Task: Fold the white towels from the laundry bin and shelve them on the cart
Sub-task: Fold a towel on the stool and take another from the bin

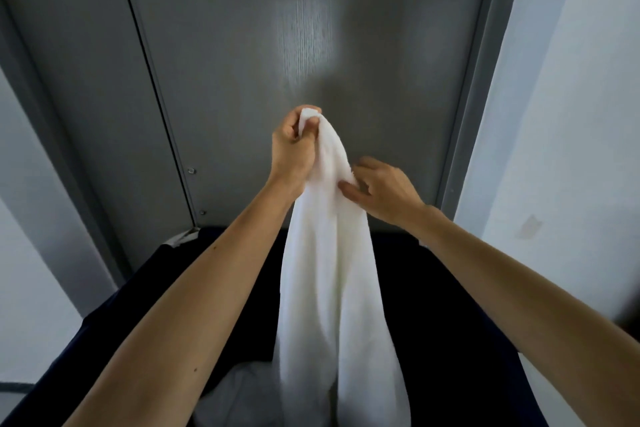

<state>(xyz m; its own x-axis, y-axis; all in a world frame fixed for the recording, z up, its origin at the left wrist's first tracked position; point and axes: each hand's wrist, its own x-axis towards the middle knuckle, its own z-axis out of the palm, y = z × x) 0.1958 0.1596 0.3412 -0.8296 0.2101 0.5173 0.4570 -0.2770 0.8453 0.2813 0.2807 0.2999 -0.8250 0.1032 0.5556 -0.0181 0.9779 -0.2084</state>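
**White towel** (329, 288): one held. Soft, limp, light terry; probably grips well. Judged best taken at corners or hem. Hangs from centre toward 6 o'clock, over the laundry bin (433, 322).
**Left hand** (296, 149): fist closed round the bunched top.
**Right hand** (384, 191), at 4 o'clock of the left: thumb and fingers pinching the towel's edge.
**Other white cloth** (228, 392), in the bin at 6 o'clock: number cannot be told.

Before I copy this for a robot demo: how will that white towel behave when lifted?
Probably floppy: the towel hangs in long folds from the left hand. Likely light: that one grip, with the right hand pinching an edge, holds it up.
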